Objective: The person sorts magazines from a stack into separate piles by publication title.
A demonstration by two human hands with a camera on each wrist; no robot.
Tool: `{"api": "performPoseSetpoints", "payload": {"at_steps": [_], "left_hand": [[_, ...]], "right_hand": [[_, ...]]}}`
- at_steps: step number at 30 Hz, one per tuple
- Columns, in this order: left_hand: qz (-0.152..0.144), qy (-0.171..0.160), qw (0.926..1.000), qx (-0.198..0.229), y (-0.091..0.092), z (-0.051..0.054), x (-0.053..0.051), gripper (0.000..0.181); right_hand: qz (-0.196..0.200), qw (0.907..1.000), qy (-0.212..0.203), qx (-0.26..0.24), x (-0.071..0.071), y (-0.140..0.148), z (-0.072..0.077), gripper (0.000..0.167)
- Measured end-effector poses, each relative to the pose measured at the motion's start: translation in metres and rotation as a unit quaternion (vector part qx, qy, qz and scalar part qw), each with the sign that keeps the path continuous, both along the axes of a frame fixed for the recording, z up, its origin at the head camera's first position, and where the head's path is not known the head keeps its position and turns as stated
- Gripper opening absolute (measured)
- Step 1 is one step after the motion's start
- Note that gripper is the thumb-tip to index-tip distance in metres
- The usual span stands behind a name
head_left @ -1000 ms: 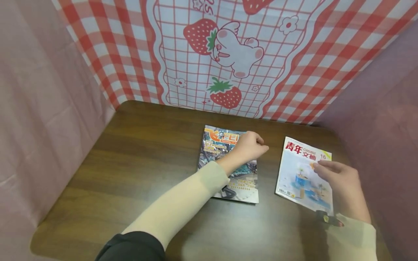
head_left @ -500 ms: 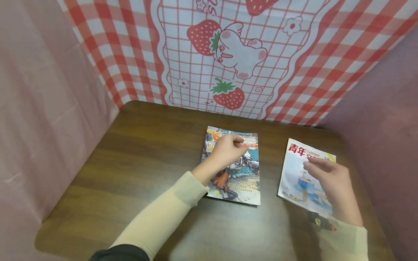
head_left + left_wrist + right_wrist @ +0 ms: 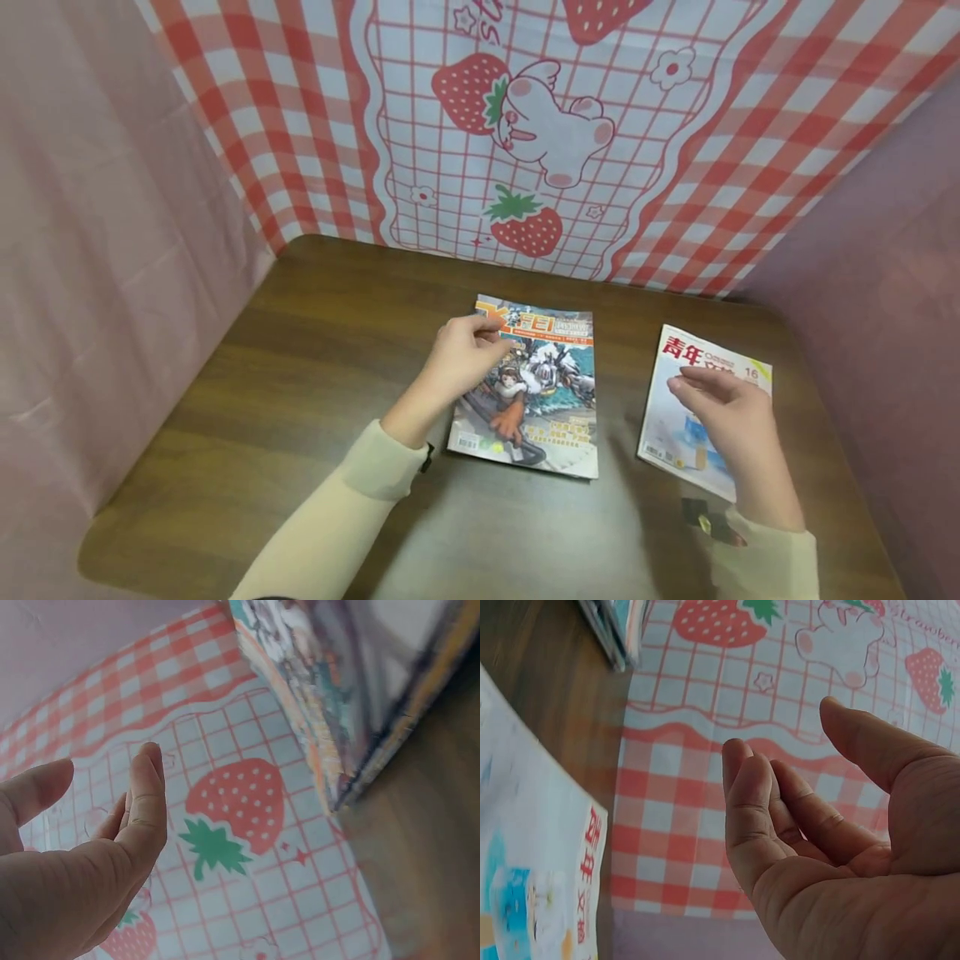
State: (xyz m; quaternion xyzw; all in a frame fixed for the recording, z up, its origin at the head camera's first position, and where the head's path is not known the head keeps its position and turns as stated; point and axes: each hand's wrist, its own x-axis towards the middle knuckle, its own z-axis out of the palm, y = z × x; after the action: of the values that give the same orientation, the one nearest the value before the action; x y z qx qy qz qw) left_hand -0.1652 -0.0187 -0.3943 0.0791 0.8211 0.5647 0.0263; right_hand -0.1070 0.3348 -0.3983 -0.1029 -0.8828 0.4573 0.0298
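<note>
Now, left hand (image 3: 453, 358): drawn leftward over the last second; hovers by the left side of the colourful magazine. Thumb apart, fingers loosely bent, pinching nothing.
Right hand (image 3: 738, 421): shifted a little left too, over the pale magazine; thumb well clear of the softly curled fingers, no paper between.
Colourful magazine (image 3: 534, 392): flat on the worktop (image 3: 247, 392), mid-width, nearer the far edge; unmoved. Its lower left corner, then behind the left sleeve (image 3: 341, 500), now shows.
Pale magazine (image 3: 673, 427): flat toward the right edge, slightly turned, apart from the other; unmoved.
Meaning: more cover in sight, neither magazine gripped; both seem settled, side by side, the hands free of them.
</note>
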Motion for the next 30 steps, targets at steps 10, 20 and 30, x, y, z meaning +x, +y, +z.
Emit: {"api": "performPoseSetpoints", "payload": {"at_steps": [10,20,30], "left_hand": [[0.087,0.025,0.9954,0.032,-0.034,-0.012,0.017,0.031],[0.144,0.004,0.9887,0.041,-0.066,-0.02,0.03,0.032],[0.133,-0.013,0.9905,0.03,-0.068,-0.025,0.033,0.033]], "right_hand": [[0.004,0.9988,0.033,-0.035,0.006,-0.025,-0.005,0.052],[0.026,0.9993,0.021,-0.016,0.012,-0.042,-0.008,0.053],[0.03,0.9991,0.003,-0.029,0.013,-0.049,-0.011,0.056]]}}
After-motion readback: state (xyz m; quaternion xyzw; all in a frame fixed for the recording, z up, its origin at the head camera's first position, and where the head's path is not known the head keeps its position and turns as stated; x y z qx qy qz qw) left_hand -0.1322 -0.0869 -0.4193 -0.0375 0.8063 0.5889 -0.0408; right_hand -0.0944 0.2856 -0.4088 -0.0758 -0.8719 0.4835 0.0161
